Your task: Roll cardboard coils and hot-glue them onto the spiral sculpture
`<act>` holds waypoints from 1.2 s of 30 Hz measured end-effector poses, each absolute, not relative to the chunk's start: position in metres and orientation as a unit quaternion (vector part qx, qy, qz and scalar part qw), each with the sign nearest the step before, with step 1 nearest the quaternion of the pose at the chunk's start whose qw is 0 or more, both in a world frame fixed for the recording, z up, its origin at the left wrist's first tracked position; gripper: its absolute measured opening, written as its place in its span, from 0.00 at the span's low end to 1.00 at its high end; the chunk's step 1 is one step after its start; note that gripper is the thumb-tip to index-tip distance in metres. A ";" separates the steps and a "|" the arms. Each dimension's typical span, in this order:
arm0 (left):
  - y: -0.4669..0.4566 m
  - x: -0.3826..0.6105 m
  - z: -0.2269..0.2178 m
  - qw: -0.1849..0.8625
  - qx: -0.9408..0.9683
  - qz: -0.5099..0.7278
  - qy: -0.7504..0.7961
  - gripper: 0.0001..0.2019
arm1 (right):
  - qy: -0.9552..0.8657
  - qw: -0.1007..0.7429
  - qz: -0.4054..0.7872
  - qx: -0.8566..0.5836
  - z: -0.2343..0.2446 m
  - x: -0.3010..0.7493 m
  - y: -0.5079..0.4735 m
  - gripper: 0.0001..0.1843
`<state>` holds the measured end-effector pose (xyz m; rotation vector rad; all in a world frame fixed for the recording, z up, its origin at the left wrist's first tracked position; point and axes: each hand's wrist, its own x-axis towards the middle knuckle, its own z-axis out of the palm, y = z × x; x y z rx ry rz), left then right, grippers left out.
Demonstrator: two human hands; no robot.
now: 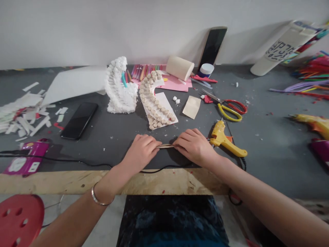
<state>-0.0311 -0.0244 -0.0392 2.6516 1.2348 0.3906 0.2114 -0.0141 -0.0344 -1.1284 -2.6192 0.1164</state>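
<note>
Left hand [142, 151] and right hand [193, 146] working slightly apart, each pinching one end of a thin cream paper strip [166, 146] low over the worktop's [267, 164] near side; the two-ended grip is probably keeping the paper from springing open.

Taking the strip as clock centre: number-2-like cut-out [160, 110], studded with small rolled coils, lying just before 12; fluffy white figure [119, 89] standing at 11, likely propping itself on its broad base. Cream paper rectangle [192, 107] lying at 1. Scissors [232, 109] resting at 2; yellow glue gun [223, 137] at 3, handle pointing rightward, presumably for easy reach.

Surface: dark grey, crumb-strewn, plywood edging [177, 183] showing nearest. Pale wall [144, 31] rising at 12; red stool [28, 209] sitting at 8.
</note>
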 end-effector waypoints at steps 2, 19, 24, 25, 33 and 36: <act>-0.025 -0.030 -0.041 0.083 0.895 0.136 0.417 0.12 | -0.909 0.151 0.031 -0.387 -0.035 0.212 -0.014 0.16; -0.036 -0.024 -0.035 0.130 0.862 0.143 0.468 0.10 | -0.899 0.167 0.082 -0.397 -0.045 0.221 -0.019 0.14; -0.037 -0.023 -0.033 0.153 0.839 0.138 0.504 0.11 | -0.880 0.165 0.148 -0.421 -0.040 0.219 -0.016 0.11; -0.037 -0.022 -0.032 0.159 0.834 0.135 0.511 0.12 | -0.875 0.158 0.162 -0.427 -0.039 0.219 -0.016 0.10; -0.026 -0.019 -0.018 0.193 0.809 0.094 0.547 0.09 | -0.844 0.061 0.200 -0.494 -0.026 0.212 -0.005 0.02; -0.021 -0.018 -0.015 0.199 0.810 0.076 0.546 0.07 | -0.855 0.041 0.170 -0.488 -0.023 0.210 -0.004 0.01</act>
